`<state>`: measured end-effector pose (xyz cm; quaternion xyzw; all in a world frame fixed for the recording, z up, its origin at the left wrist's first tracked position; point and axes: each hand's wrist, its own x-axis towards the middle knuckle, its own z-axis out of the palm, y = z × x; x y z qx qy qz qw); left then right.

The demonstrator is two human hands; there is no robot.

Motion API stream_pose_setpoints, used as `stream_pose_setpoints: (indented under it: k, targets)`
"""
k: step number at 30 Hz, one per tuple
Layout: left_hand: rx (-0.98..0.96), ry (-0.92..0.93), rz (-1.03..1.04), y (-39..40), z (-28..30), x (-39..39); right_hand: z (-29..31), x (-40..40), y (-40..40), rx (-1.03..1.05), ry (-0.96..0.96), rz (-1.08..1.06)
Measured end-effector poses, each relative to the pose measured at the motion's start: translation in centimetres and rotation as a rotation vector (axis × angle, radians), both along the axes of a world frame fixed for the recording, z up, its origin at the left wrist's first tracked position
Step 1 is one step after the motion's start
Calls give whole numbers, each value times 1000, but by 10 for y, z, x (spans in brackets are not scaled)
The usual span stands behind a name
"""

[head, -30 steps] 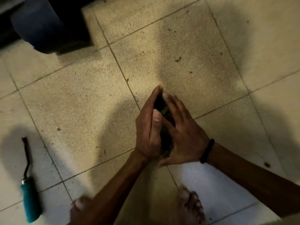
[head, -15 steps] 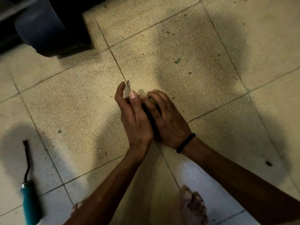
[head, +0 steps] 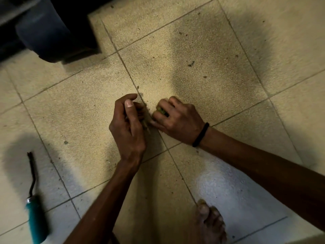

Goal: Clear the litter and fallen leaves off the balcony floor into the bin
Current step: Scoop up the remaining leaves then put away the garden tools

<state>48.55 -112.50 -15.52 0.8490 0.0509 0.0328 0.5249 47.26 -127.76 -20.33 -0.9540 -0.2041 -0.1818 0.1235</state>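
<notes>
My left hand [head: 127, 127] is curled over the tiled floor [head: 84, 110], fingers closed around dry brownish leaf bits [head: 145, 124] that poke out beside the palm. Just to its right, my right hand [head: 177, 117], with a black band at the wrist, is clenched on green leaf scraps [head: 161, 110] that show between the fingers. The two hands are a little apart, low over a tile joint. Small crumbs of debris [head: 191, 63] dot the tile beyond them. A dark round bin [head: 45, 34] stands at the top left.
A tool with a teal handle and thin dark metal shaft [head: 34, 205] lies on the floor at the lower left. My bare foot [head: 210, 224] is at the bottom edge. A dark block [head: 79, 20] sits behind the bin.
My hands were pressed together around the leaf litter; they have lowered toward the floor and separated, each now closed on part of the litter.
</notes>
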Motion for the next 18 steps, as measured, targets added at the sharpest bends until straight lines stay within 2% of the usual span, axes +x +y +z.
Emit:
stream_pose_setpoints:
  k: [3,5,7,10,13,15,18]
  targets:
    - [19,-15,-3,1,-2,-1,-1,25,-4,2,-16,-111]
    - [36,-21,-2,0,-4,-2,4,42,-9,174,75,-255]
    - [76,-44,-47,-2,-6,-1,20,54,-16,556,262,-434]
    - [248,-82,-251,-6,-10,-1,43,59,-31,1270,570,-632]
    - [427,-44,-445,-11,-10,-6,52,52,-50,1881,864,-623]
    - [516,13,-527,-19,-9,-10,50,45,-63,2093,986,-554]
    - [518,67,-570,-34,-5,-10,48,34,-77,2272,1073,-481]
